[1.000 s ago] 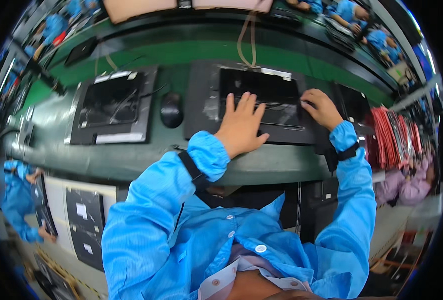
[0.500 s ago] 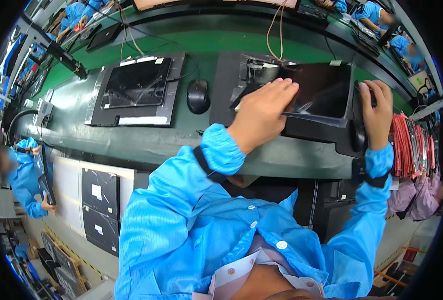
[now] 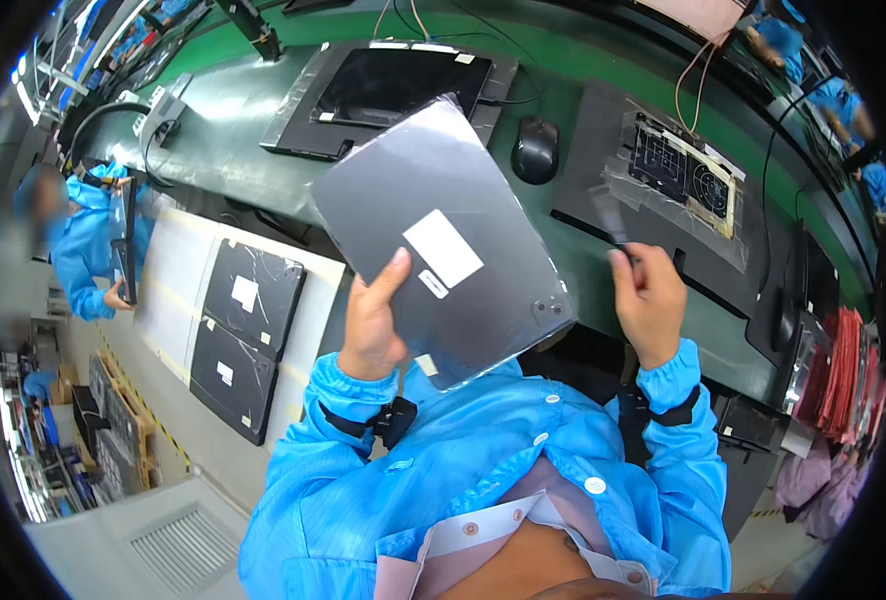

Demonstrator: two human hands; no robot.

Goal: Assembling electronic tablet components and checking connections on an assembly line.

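Note:
My left hand [image 3: 375,318] grips a tablet [image 3: 508,265] by its lower left edge, thumb across the back. The tablet is tilted above the bench edge, its grey back up, with white labels and a camera at one corner. My right hand [image 3: 651,305] is closed at the bench edge, thumb against fingers. A thin, pale, blurred strip [image 3: 608,212] stands out from its fingertips; its kind is unclear. Beyond this hand lies a black board [image 3: 585,175] bearing a patterned plate [image 3: 688,178] under clear film.
Another tablet [image 3: 403,88] lies face up on a board at the back left, beside a black mouse [image 3: 535,150]. Red sleeves [image 3: 840,372] stand at the right. Two black panels [image 3: 253,290] lie on a white surface at left, near a person in blue [image 3: 88,240].
The tablet has been lifted off the right-hand board and turned back-up, now in my left hand. My right hand has left the mouse area and moved left. The view has turned.

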